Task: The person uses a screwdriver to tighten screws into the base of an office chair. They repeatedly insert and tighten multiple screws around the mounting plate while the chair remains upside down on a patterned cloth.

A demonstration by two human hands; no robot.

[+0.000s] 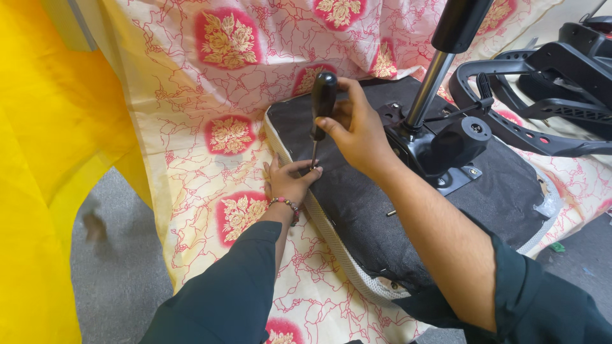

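An upturned office chair seat (357, 191) with black fabric underside lies on a patterned cloth. My right hand (357, 127) grips the black handle of a screwdriver (322, 102), held upright with its tip on the seat near the left edge. My left hand (290, 181), with a beaded bracelet on the wrist, rests on the seat edge, fingertips pinched at the screwdriver's tip. A small screw (391, 213) lies loose on the seat fabric.
A chrome gas cylinder (428, 86) and black tilt mechanism (446, 146) rise from the seat middle. Black armrest and base parts (554, 83) lie at the right. Cream cloth with pink floral squares (229, 134) covers the grey floor (115, 267); yellow fabric (44, 159) is at the left.
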